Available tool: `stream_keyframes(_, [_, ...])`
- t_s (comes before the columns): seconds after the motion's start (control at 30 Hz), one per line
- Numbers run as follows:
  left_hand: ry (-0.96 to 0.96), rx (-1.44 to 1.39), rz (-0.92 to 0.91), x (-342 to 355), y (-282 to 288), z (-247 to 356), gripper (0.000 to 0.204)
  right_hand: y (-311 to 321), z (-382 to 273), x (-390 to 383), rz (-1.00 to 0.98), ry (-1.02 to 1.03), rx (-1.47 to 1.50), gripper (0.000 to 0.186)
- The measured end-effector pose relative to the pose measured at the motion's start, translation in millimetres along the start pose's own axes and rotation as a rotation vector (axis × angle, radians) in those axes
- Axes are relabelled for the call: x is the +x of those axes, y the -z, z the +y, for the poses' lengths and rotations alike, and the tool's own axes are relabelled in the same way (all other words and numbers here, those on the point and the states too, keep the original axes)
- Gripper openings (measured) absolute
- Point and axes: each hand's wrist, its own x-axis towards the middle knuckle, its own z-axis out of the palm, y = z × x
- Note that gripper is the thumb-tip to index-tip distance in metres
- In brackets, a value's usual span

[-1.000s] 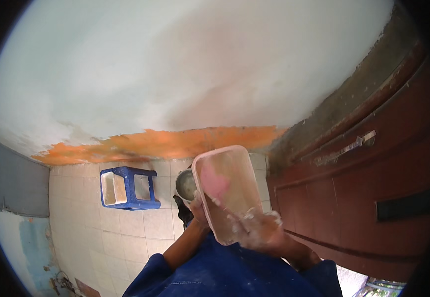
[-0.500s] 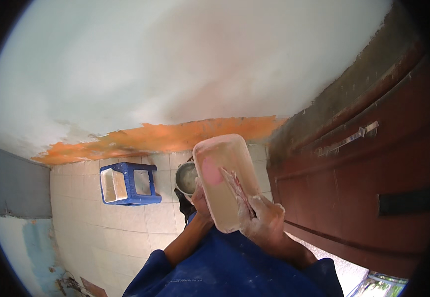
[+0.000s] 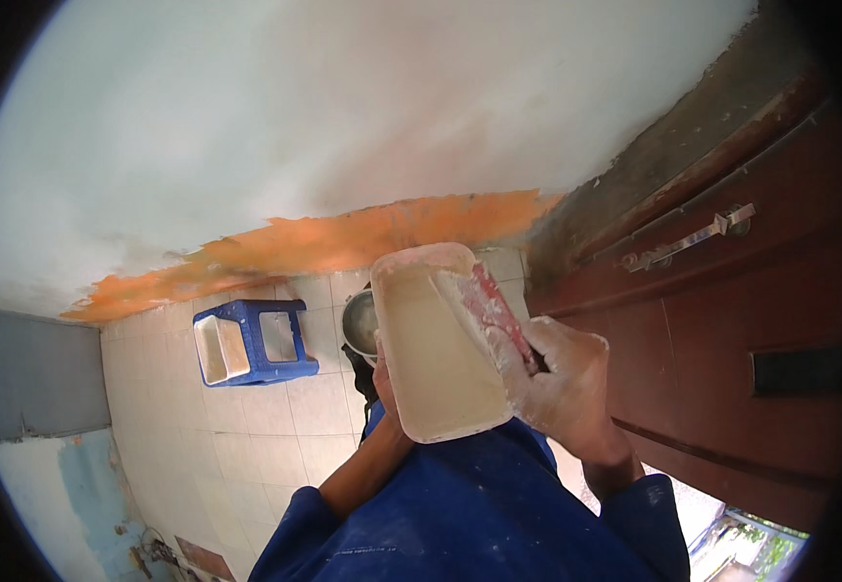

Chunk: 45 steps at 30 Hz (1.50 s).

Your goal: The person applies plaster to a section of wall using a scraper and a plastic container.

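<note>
My left hand (image 3: 385,390) grips the left side of a long cream tray (image 3: 428,254) with rounded corners; most of its fingers are hidden under the tray. My right hand (image 3: 571,383) is closed around a red, putty-smeared scraper (image 3: 501,312), thumb on top. The scraper rests against the tray's right rim, its pale coated edge reaching inside. Whitish paste coats the fingers of my right hand. A thin cream layer appears to cover the tray's inside.
A round metal pot (image 3: 360,322) stands on the tiled floor (image 3: 319,412), partly behind the tray. Left of it is a blue plastic stool (image 3: 290,370) with a white container (image 3: 211,351) at its left end. Ahead rises a whitish wall (image 3: 275,116) with an orange strip (image 3: 343,233); a brown door (image 3: 673,330) closes the right side.
My right hand has moved right, bringing the scraper from over the tray's middle to its right rim and turning its red face up. The tray has shifted slightly up and is more upright.
</note>
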Motion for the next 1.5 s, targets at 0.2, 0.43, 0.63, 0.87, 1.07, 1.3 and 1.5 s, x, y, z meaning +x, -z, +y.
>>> stream_keyframes(0.2, [-0.117, 0.115, 0.048, -10, 4, -1, 0.046, -10, 15, -28, -0.059, 0.188, -0.270, 0.009])
stream_keyframes(0.43, [-0.103, 0.093, 0.102, -11, 23, -5, 0.047, -33, 18, -48, -0.005, 0.063, -0.088, 0.018])
stream_keyframes(0.63, [-0.049, 0.109, 0.134, -17, 46, -10, 0.047, -25, -7, -49, -0.100, -0.074, 0.024, 0.022])
stream_keyframes(0.87, [-0.110, 0.534, 0.106, -11, 36, 0, 0.046, -14, 5, -48, -0.016, 0.050, -0.145, 0.017])
stream_keyframes(1.07, [-0.062, -0.052, 0.044, -17, 28, -8, 0.051, -27, -5, -59, -0.049, 0.157, 0.040, 0.008])
stream_keyframes(1.3, [-0.098, 0.093, 0.116, -16, 21, -5, 0.054, -35, -9, -69, -0.013, 0.010, 0.098, 0.012])
stream_keyframes(1.5, [0.013, -0.011, -0.004, -15, 40, -9, 0.048, -20, -4, -45, 0.046, -0.038, 0.028, 0.016])
